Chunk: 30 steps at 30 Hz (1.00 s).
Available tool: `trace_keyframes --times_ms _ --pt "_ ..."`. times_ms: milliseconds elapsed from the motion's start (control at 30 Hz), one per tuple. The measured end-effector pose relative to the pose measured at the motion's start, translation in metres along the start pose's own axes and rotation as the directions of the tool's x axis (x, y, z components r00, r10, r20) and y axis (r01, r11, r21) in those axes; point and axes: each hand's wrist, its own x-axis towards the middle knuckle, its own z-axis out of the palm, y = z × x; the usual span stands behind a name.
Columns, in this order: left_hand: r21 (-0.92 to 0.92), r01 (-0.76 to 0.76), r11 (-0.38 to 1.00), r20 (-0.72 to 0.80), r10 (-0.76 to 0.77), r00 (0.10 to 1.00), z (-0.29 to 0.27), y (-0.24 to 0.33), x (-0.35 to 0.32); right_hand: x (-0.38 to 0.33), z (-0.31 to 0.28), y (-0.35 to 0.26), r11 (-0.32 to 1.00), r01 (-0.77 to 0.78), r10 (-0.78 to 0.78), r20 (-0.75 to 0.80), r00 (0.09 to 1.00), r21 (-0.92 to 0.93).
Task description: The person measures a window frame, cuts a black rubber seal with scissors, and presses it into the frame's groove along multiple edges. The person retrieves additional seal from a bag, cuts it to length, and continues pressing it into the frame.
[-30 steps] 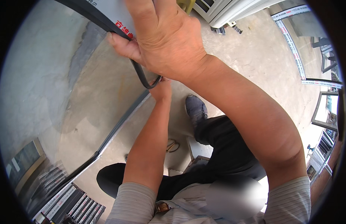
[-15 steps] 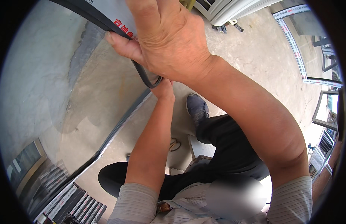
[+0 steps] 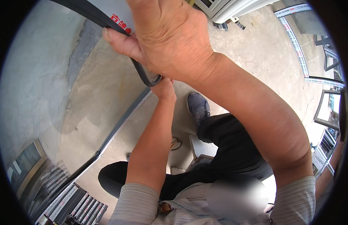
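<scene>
Here the right hand (image 3: pixel 174 41) bends partway over the film-faced frame (image 3: pixel 106 5), thumb along its dark edge; its fingertips run out of view, so how firmly it grips I can't tell. One black rubber strip (image 3: pixel 140 74) loops below that palm, its bend meeting the left hand (image 3: pixel 164 89), whose hidden fingers leave its hold uncertain. Looks like the strip is being worked along the edge; the next move calls for thumb pressure and steady feeding. The count: two hands, one strip loop, one pair of scissors (image 3: pixel 176 143) on the floor, one white slatted unit (image 3: pixel 234 9) up top.
</scene>
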Motion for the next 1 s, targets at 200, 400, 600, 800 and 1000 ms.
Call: trace_keyframes --times_ms 200,400,600,800,1000 --pt "0.315 -0.183 0.931 0.115 0.154 0.981 -0.016 -0.001 0.002 -0.001 0.004 0.010 0.999 0.039 -0.037 0.060 0.998 -0.032" --pt "0.358 -0.399 0.844 0.215 0.342 0.915 -0.027 -0.010 0.010 0.001 -0.003 0.001 0.997 0.054 -0.051 0.038 0.998 -0.063" --pt "0.758 -0.604 0.246 0.423 0.521 0.742 -0.039 -0.017 0.026 0.003 -0.006 0.000 0.998 0.024 -0.022 0.050 0.999 -0.050" --pt "0.817 -0.557 0.150 0.403 0.543 0.737 -0.045 -0.021 0.041 0.003 -0.005 0.002 0.998 0.009 -0.002 0.105 0.994 -0.068" --pt "0.668 -0.670 0.324 0.382 0.623 0.682 -0.039 -0.018 0.043 0.003 -0.002 0.006 0.999 0.038 -0.036 0.053 0.998 -0.032"
